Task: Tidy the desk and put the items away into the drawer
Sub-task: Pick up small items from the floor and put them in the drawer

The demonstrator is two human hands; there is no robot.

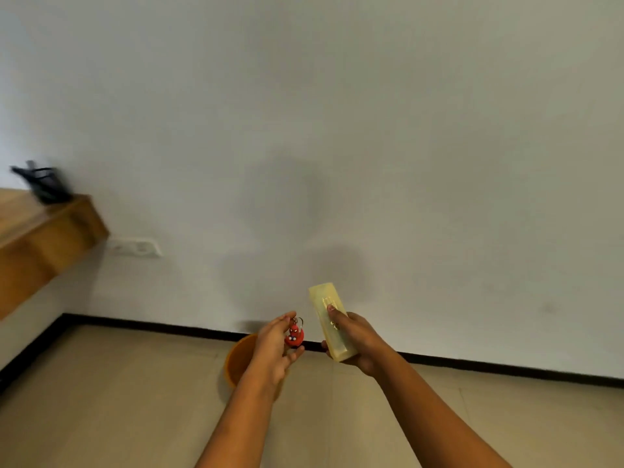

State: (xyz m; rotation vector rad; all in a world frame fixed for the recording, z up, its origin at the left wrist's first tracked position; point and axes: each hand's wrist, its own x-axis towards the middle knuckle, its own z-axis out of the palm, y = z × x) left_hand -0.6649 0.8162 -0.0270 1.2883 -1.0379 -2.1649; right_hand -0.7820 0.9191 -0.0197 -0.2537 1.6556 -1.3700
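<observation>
My left hand [275, 346] holds a small red figure keychain [294, 336] with a metal ring, pinched between thumb and fingers. My right hand [354, 342] grips a long pale yellow translucent case [329, 315], which points up and away from me. Both hands are held out in front of me over the floor, close together. The wooden desk [40, 238] juts in at the far left, seen from its end. No drawer can be made out in this view.
A black mesh holder [44, 184] stands on the desk's far corner. An orange bucket [241, 361] sits on the tiled floor under my left hand. A white wall with a socket strip [135, 247] fills the background.
</observation>
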